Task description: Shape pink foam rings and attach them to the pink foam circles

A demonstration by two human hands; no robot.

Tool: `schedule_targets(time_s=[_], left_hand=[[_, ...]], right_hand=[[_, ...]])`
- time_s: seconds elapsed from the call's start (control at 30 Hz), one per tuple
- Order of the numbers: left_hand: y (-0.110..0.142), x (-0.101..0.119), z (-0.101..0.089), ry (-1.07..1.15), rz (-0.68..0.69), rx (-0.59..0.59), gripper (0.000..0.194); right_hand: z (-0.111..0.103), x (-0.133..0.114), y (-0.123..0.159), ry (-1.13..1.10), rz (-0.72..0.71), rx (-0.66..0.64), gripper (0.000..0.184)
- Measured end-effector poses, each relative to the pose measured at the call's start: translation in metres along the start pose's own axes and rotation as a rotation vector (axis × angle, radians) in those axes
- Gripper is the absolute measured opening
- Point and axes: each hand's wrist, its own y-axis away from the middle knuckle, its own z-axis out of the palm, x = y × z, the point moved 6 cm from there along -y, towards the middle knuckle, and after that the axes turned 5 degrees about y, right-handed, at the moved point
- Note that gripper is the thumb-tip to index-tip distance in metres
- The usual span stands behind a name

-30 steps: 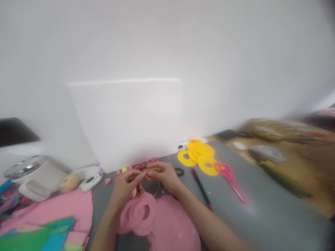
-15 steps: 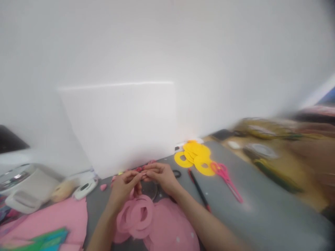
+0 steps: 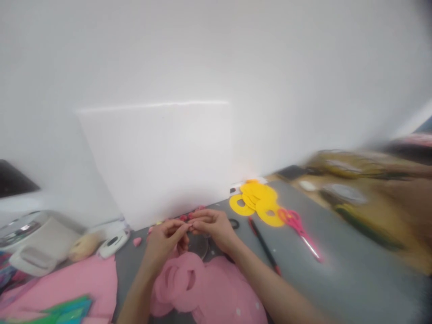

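My left hand and my right hand meet fingertip to fingertip above a grey mat. Both pinch a small pink piece between them, too small to name. Just below the hands lie pink paper rings and a larger pink sheet. A row of small pink and red bits sits behind the hands against a white board.
Yellow paper rings, pink scissors and a dark pen lie to the right. Left are a white tape dispenser, a white machine, pink sheets and green paper. Blurred clutter lies on the wooden table far right.
The hands stay pinched together at the same spot. The view has shifted slightly; the things on the table have not moved.
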Motion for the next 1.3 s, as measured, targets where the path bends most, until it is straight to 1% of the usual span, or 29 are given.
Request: schedule_targets(time_s=[0.13, 0.27, 0.43, 0.67, 0.8, 1.0, 1.1, 1.2, 1.3], left_hand=[[0.001, 0.002, 0.002, -0.014, 0.015, -0.011, 0.031], [0.000, 0.001, 0.002, -0.019, 0.010, -0.014, 0.031], [0.002, 0.002, 0.005, -0.033, 0.024, -0.033, 0.030], [0.003, 0.002, 0.008, -0.083, 0.045, -0.100, 0.032], [0.005, 0.002, 0.009, -0.115, 0.026, -0.142, 0.033], [0.008, 0.009, 0.011, -0.157, 0.024, -0.202, 0.033], [0.009, 0.011, 0.012, -0.167, 0.024, -0.209, 0.033], [0.010, 0.012, 0.012, -0.174, 0.027, -0.217, 0.032], [0.011, 0.011, 0.012, -0.166, 0.036, -0.255, 0.032]], right_hand=[[-0.002, 0.001, -0.001, 0.045, 0.002, 0.036, 0.040], [-0.003, 0.000, -0.001, 0.074, -0.015, 0.060, 0.039], [-0.002, -0.002, 0.001, 0.089, -0.020, 0.058, 0.038], [0.000, -0.004, 0.001, 0.105, -0.037, -0.004, 0.039], [0.002, -0.004, 0.001, 0.152, -0.034, -0.032, 0.042], [0.005, -0.002, 0.003, 0.214, -0.025, -0.101, 0.041], [0.005, 0.000, 0.002, 0.228, -0.023, -0.112, 0.040], [0.004, 0.000, 0.001, 0.241, -0.036, -0.114, 0.043], [0.006, -0.001, 0.001, 0.246, -0.042, -0.136, 0.046]])
